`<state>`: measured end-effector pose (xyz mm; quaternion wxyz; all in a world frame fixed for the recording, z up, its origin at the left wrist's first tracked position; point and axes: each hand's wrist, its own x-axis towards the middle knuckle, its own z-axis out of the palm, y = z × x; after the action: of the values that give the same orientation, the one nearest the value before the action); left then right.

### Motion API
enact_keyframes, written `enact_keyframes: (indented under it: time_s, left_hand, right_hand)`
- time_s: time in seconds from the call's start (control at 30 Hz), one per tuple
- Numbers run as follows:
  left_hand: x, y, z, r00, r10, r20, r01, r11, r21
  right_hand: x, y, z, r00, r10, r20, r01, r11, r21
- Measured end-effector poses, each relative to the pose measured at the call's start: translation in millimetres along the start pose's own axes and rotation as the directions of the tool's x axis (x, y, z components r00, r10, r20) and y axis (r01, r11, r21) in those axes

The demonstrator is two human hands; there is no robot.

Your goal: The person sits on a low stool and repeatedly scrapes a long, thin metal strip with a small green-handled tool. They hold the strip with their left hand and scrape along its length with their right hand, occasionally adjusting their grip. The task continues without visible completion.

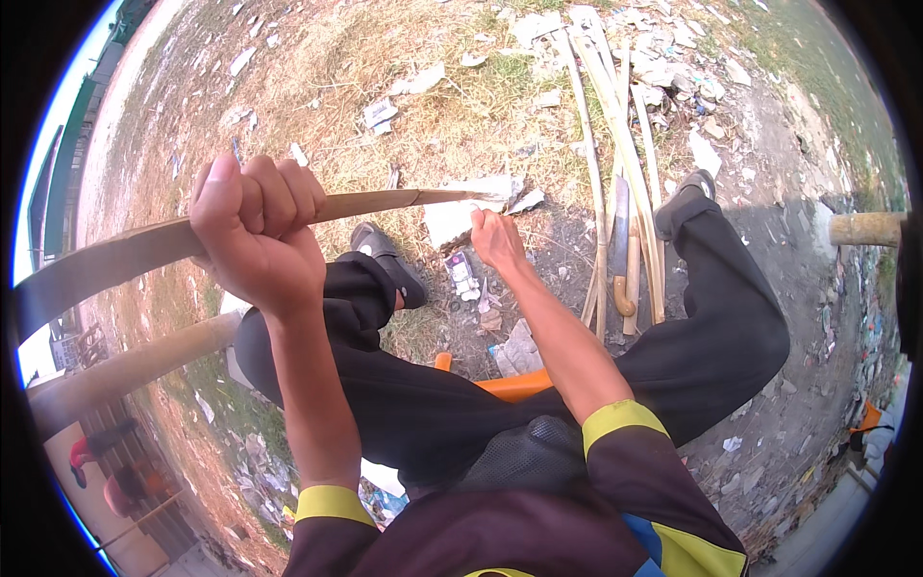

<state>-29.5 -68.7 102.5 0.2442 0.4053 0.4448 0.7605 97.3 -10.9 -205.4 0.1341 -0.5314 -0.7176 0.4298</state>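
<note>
Bright daylight, hazy glare, fisheye-bent edges

Left hand (260, 226) grips long strip (370, 203); right hand (500, 240) near end, contact unclear

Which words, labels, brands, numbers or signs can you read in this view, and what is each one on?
No text can be read clearly.
Purple-and-white packet on the ground beside the left shoe: printed-looking marks, too small and blurred to read.
Pale scrap on the dry grass: possible marks, too small to tell.
Long wooden strip in the left hand: no legible text.
</note>
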Motion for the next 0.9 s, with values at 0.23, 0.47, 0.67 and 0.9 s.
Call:
enact_keyframes:
  time_s: [0.23,0.47,0.67,0.9]
  left_hand:
    - [-1.2,1.5,0.0,0.999,0.0,0.052,0.0,1.0,-0.005]
    - [3.0,3.7,-13.8,1.0,-0.003,0.004,0.003,1.0,-0.022]
    - [6.6,2.9,-17.4,0.996,0.001,-0.086,0.0,1.0,0.005]
    - [10.8,3.1,-7.8,0.973,0.007,-0.229,0.006,0.998,0.055]
  right_hand:
    - [4.9,10.3,7.4,0.972,0.219,0.082,-0.215,0.975,-0.052]
    - [-7.2,-9.1,-0.3,0.99,0.027,0.136,-0.043,0.992,0.119]
    - [30.8,9.0,4.8,0.961,0.192,0.198,-0.18,0.981,-0.078]
    - [28.0,16.2,32.2,0.97,0.209,0.123,-0.212,0.977,0.012]
